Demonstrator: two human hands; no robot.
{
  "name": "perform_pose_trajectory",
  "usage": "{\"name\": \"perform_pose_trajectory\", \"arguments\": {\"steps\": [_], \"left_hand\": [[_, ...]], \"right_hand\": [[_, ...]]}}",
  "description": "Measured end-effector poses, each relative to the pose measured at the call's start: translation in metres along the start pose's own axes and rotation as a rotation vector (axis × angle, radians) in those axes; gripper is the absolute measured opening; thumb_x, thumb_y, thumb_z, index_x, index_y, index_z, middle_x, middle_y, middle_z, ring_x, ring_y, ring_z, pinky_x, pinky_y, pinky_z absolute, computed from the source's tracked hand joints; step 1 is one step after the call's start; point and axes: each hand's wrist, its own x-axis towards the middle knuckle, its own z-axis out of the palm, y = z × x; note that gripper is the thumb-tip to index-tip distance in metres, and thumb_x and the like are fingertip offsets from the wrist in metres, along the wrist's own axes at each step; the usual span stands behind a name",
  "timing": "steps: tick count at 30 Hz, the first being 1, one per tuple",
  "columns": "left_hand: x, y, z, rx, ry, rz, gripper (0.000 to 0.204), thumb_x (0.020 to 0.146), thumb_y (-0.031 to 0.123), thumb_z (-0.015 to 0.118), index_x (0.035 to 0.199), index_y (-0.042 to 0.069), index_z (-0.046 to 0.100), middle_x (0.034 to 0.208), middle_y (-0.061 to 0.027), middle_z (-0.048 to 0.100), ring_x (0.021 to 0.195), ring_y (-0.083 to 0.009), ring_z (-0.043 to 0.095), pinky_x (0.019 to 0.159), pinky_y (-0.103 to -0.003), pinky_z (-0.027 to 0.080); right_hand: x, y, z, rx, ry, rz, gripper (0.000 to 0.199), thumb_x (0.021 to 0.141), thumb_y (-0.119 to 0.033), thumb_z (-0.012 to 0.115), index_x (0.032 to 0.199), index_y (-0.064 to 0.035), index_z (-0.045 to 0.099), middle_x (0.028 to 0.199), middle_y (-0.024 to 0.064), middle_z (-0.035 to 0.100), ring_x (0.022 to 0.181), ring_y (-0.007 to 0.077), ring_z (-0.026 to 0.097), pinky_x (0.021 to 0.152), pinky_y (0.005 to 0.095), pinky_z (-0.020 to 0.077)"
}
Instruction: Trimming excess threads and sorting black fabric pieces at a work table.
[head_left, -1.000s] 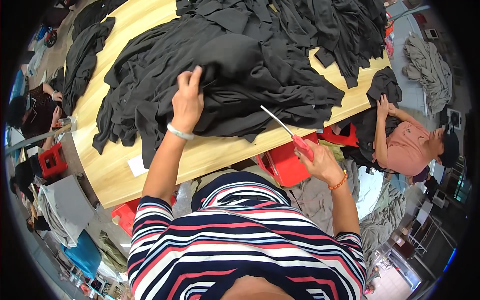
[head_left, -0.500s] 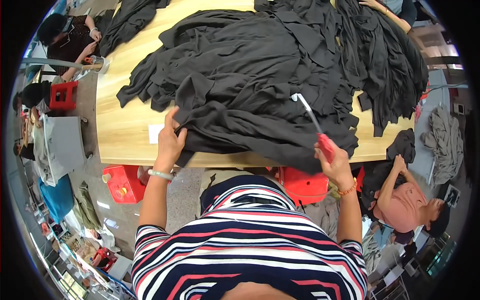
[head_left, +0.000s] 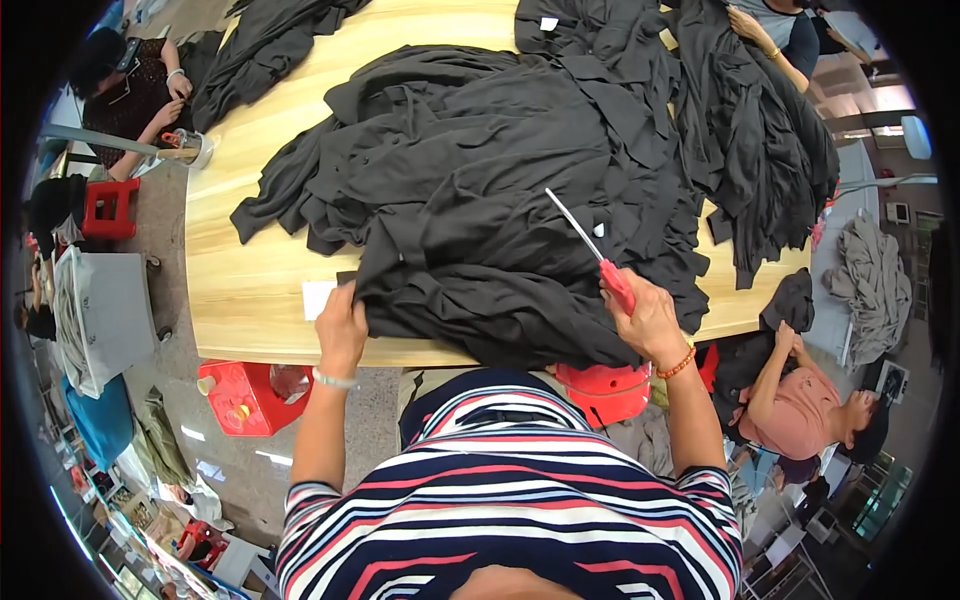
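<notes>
A big heap of black garments [head_left: 470,150] covers the middle of the wooden table. My left hand [head_left: 343,328] is closed on the near left edge of a black garment [head_left: 480,280] at the front of this heap. Closed round the red handle of what looks like scissors [head_left: 617,286], my right hand [head_left: 648,318] is over the near right part of the same cloth. The slim metal blade points up and left above the fabric. A small white spot [head_left: 599,230] shows on the cloth beside the blade. My right fingertips are partly hidden by the handle.
A white paper piece [head_left: 318,300] lies on the table [head_left: 235,290] beside my left hand. More black garments [head_left: 750,150] hang over the right side, near another person's arm [head_left: 765,45]. Red containers [head_left: 255,397] stand below the near edge. A person in pink [head_left: 795,400] holds dark cloth at right.
My right hand has moved left with the scissors, and the blade has tilted further left. My left fingers have drawn together on the garment's edge. The whole view has shifted slightly.
</notes>
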Motion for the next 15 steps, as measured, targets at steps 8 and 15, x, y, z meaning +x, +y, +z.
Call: {"name": "perform_pose_trajectory", "arguments": {"steps": [8,15], "left_hand": [[-0.054,-0.093,-0.008,0.221,-0.054,-0.361,0.021,0.080,0.007,0.059,0.100,0.004,0.065,0.093,-0.0204,0.065,0.087,-0.0381,0.062,0.078,-0.044,0.050],[0.044,-0.050,-0.048,0.098,-0.145,0.050,0.040,0.078,0.002,0.061,0.118,0.004,0.057,0.119,-0.0215,0.053,0.113,-0.0395,0.049,0.095,-0.044,0.043]], "right_hand": [[0.052,-0.033,0.041,-0.260,-0.202,-0.188,0.010,0.080,-0.012,0.059,0.088,-0.0061,0.057,0.068,0.0169,0.063,0.065,0.0357,0.064,0.060,0.0435,0.0510],[-0.009,-0.019,0.076,-0.403,-0.528,-0.201,0.014,0.079,-0.015,0.052,0.081,-0.0034,0.060,0.064,0.0167,0.064,0.059,0.0315,0.066,0.055,0.0411,0.0525]]}}
